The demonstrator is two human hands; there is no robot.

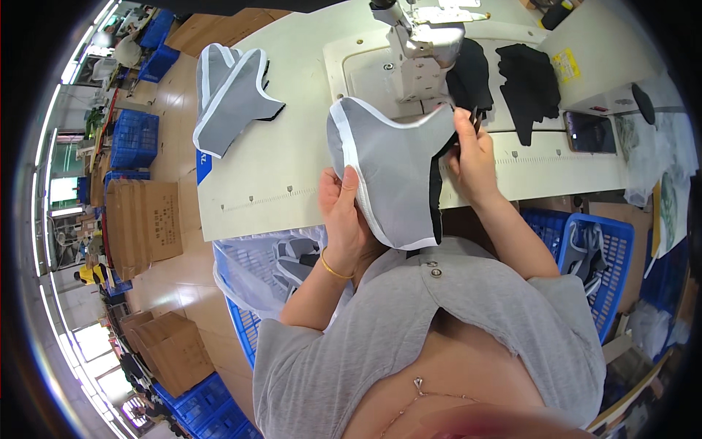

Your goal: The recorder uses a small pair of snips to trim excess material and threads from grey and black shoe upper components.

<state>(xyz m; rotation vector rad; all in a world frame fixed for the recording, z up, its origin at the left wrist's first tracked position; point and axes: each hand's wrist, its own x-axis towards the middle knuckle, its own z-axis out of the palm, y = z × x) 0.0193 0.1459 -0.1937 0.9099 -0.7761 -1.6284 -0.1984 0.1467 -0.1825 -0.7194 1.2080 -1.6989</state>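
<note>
Mid-frame, her left hand (pixel 344 212) and right hand (pixel 472 157) hold up a grey white-edged fabric piece (pixel 391 172) below the sewing machine (pixel 424 44).

Open surface (pixel 278 183) lies betw. the stack of grey pieces (pixel 230 91) at far left and the sewing machine head (pixel 420 44) at centre; a hand can pass there w/o contact. Right of the machine, access is blocked by black fabric pieces (pixel 530 84) and a phone (pixel 589 132) near the front edge. Below the edge, blue crates (pixel 607 249) and a bag-lined bin (pixel 252 267) flank the body, restricting downward passage both sides.
</note>
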